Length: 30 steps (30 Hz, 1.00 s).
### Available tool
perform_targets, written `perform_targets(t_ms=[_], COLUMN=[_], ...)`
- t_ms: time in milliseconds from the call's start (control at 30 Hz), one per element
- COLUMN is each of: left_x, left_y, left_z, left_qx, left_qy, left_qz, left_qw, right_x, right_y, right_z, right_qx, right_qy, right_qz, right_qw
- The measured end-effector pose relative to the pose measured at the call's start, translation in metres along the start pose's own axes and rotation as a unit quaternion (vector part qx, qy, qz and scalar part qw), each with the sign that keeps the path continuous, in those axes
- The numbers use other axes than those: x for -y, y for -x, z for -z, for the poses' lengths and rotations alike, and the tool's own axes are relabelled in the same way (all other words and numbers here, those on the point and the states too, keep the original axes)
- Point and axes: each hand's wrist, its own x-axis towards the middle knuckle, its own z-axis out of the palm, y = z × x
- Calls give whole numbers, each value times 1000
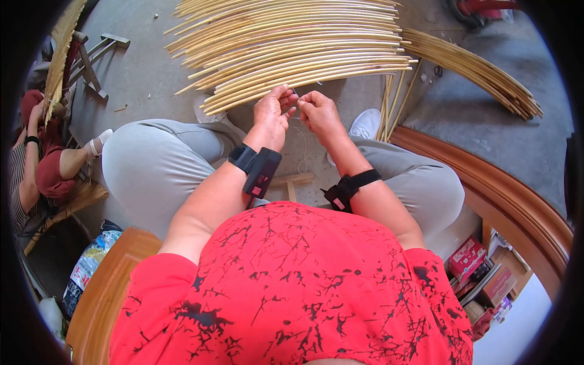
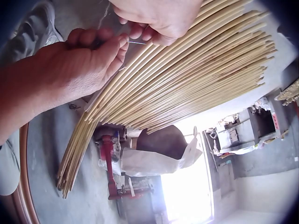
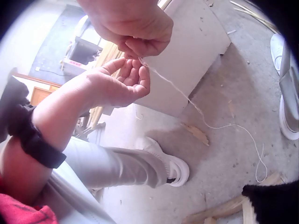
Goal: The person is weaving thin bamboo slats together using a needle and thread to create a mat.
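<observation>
A thin needle (image 2: 136, 43) bridges the fingertips of my two hands. The left hand (image 1: 272, 115) pinches it at one end, with the other fingers loosely curled. My right hand (image 1: 320, 114) meets it from the other side, thumb and forefinger pressed together on a pale thread (image 3: 174, 85). From those fingertips the thread trails to a loose loop low over the floor. Just beyond both hands lies a wide row of slender, peeled-looking sticks (image 1: 298, 48), side by side; its near edge is close to the left fingers. The thread's tip is hidden between the fingers.
More sticks (image 1: 480, 73) spread to the right. A pale flat panel (image 3: 187, 51) stands under the row. A wooden frame (image 1: 292, 180) sits on the floor between the knees. A curved brown wooden rail (image 1: 486, 188) runs at right. Another person (image 1: 52, 146) sits at far left.
</observation>
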Motion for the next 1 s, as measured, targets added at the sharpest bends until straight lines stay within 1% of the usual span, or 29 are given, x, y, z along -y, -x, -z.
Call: perform_targets(t_ms=[133, 200, 333, 433, 500, 700, 1000], left_x=[-3, -5, -6, -4, -4, -4, -6], left_y=[0, 3, 3, 2, 1, 1, 3], left_z=[1, 1, 4, 4, 4, 5, 5], left_qx=[0, -60, -56, -53, -55, -43, -38], left_qy=[-16, -7, -9, -21, -24, -13, -21], left_qz=[16, 19, 5, -20, -30, -40, -30], left_qw=[1000, 998, 998, 998, 998, 998, 999], right_x=[2, 1, 0, 0, 4, 4, 7], right_y=[0, 0, -1, 1, 3, 2, 4], right_z=[1, 1, 2, 2, 2, -2, -5], right_qx=[-5, 3, -5, -3, 1, 8, 16], right_qy=[18, 18, 32, 28, 74, 39, 53], right_qz=[1, -5, -4, 2, -10, -2, -8], right_qw=[1000, 1000, 999, 1000, 997, 999, 998])
